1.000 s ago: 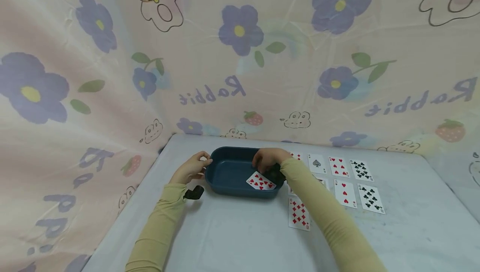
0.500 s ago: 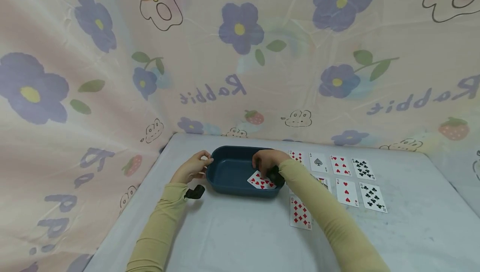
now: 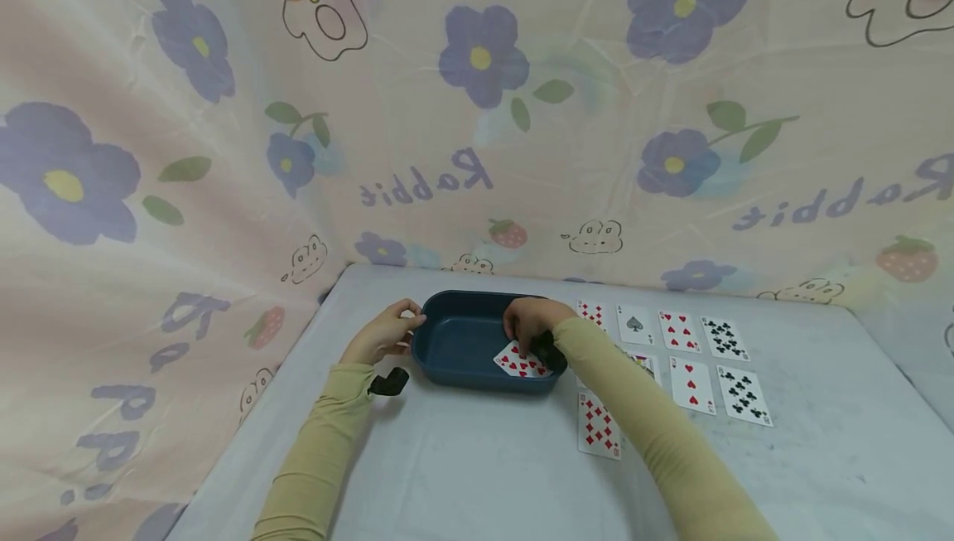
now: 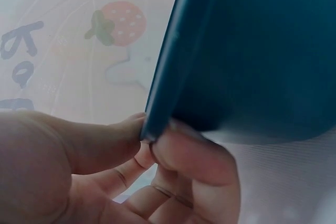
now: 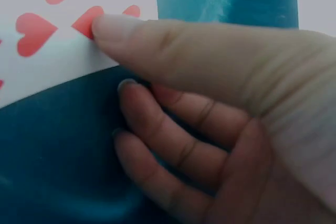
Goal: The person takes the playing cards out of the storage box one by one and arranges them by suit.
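Observation:
A dark blue oblong tray stands on the white-covered table. My left hand pinches its left rim; in the left wrist view the thumb is on one side of the rim and fingers on the other. Inside the tray's right part, my right hand holds a hearts playing card that is tilted face up. Up close, the right thumb presses on the face of the card, while curled fingers show below it. Whatever touches the card's back is hidden.
Right of the tray, face-up cards lie in rows: an ace of spades, a six of hearts, a three of hearts and several others. A ten of diamonds lies nearest. My right sleeve covers some cards. A patterned curtain rises behind.
The right hand's fingers have shifted slightly onto the hearts card, covering more of its upper edge. My left hand keeps its hold on the rim. The whole view has drifted a little.

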The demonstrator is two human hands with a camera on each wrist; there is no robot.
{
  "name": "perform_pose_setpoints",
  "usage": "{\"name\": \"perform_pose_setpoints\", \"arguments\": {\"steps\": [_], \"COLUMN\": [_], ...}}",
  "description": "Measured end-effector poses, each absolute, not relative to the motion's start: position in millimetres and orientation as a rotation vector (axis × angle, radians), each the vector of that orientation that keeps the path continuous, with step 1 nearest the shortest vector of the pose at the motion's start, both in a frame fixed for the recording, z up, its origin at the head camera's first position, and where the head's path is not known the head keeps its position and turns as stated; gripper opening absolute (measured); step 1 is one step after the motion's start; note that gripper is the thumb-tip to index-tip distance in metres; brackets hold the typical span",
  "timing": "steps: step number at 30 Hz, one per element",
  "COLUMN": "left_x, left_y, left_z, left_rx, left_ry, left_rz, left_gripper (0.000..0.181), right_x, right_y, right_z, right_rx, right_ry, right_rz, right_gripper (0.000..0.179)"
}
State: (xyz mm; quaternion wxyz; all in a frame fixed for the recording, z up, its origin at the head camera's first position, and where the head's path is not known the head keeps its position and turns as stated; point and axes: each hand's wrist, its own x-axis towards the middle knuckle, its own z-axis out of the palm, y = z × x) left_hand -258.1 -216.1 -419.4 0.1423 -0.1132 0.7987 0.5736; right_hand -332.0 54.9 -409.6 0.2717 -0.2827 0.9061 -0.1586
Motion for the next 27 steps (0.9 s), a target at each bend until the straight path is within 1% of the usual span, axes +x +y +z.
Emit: {"name": "perform_pose_setpoints", "arguments": {"steps": [5, 11, 18, 27], "left_x": [-257.5, -256.4, -257.3, -256.9], "left_y": [-215.6, -216.0, -215.6, -214.9], "left_z": [-420.8, -421.6, -421.0, -420.6], "left_rx": [-0.333, -0.329, -0.328, -0.320], "left_ry": [2.314, 2.312, 2.311, 2.303], "left_rz": [1.655, 1.662, 1.667, 1.688], "left_gripper": [0.015, 0.015, 0.013, 0.011], "right_x": [-329.8, -328.9, -328.5, -330.0], "right_y": [55.6, 57.8, 61.1, 63.6], "right_z": [-409.7, -407.4, -400.2, -398.9], "right_rx": [-0.761, -0.777, -0.776, -0.722], "right_ry": [2.437, 2.439, 2.444, 2.431], "right_rz": [-0.410, -0.430, -0.395, -0.387], "right_gripper": [0.021, 0.031, 0.018, 0.018]}}
